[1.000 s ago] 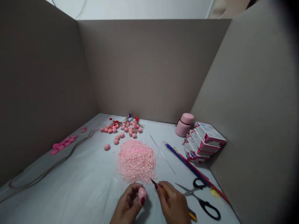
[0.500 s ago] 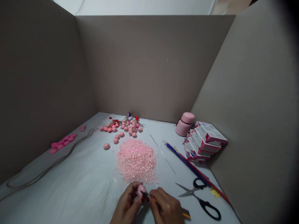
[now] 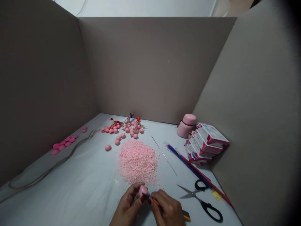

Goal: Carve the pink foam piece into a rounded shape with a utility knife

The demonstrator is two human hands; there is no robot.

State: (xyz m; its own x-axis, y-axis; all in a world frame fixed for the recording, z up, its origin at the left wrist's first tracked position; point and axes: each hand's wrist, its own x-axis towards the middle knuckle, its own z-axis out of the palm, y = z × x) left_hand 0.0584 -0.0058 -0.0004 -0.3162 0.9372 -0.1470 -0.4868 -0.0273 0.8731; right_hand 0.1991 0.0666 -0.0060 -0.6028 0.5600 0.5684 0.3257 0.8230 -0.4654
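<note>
At the bottom edge, my left hand [image 3: 128,207] pinches a small pink ball [image 3: 143,190] between its fingertips. My right hand [image 3: 167,211] grips a thin yellow-handled tool [image 3: 185,216] like a pen, and its dark tip touches the ball's right side. Both hands hover just in front of a heap of pink shavings [image 3: 137,161] on the white table.
Black-handled scissors [image 3: 202,201] lie open right of my hands. Behind them are blue and red sticks [image 3: 188,163], a thin wire [image 3: 163,154], stacked small boxes [image 3: 204,141] and a pink jar [image 3: 185,125]. Pink balls on strings [image 3: 124,127], pink discs [image 3: 63,144] and a cord [image 3: 47,171] lie left. Cardboard walls surround the table.
My right hand moved left and brought the tool's tip onto the pink ball; a second ago the tip pointed at the shavings heap. The left hand barely shifted.
</note>
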